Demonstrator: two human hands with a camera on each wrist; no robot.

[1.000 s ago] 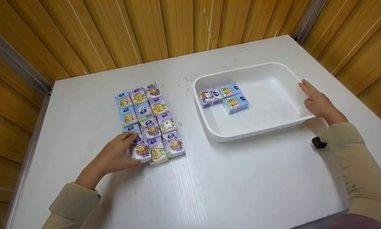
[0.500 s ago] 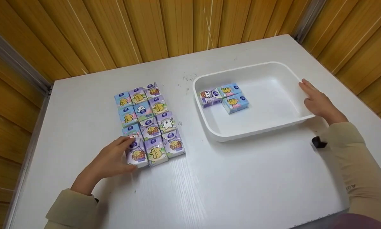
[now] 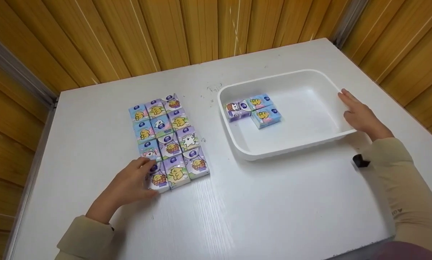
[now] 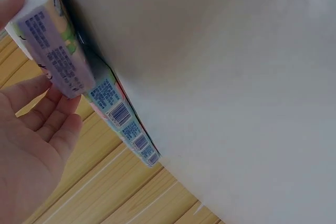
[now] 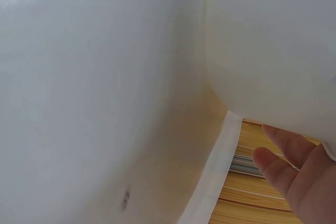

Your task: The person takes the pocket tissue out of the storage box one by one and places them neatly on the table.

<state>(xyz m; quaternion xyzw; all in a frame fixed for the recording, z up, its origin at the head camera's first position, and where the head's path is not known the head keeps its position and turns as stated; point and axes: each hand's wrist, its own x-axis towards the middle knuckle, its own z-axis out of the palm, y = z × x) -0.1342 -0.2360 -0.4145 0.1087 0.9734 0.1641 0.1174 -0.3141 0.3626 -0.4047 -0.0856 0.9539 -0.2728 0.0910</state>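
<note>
At the near left corner of a grid of packs, my left hand (image 3: 132,182) holds a purple tissue pack (image 3: 158,179) between thumb and fingers. In the left wrist view the thumb is on one end of this purple pack (image 4: 55,51) and the fingertips are at the other. Several more purple and blue tissue packs (image 3: 172,147) lie tight together in three columns. My right hand (image 3: 362,117) rests against the right end of a white plastic tray (image 3: 302,146), fingers fairly straight along the rim. Three tissue packs (image 3: 266,116) lie inside the tray at its left end.
Both the grid and the tray stand on a white table (image 3: 273,206). A small black piece (image 3: 361,160) shows beside the right sleeve. Wood-patterned walls (image 3: 201,32) border the back and sides.
The left hand has shifted the purple pack slightly left and nearer, then a little right. It now lines up beside its neighbour at the column's near end. The right hand stays on the tray.
</note>
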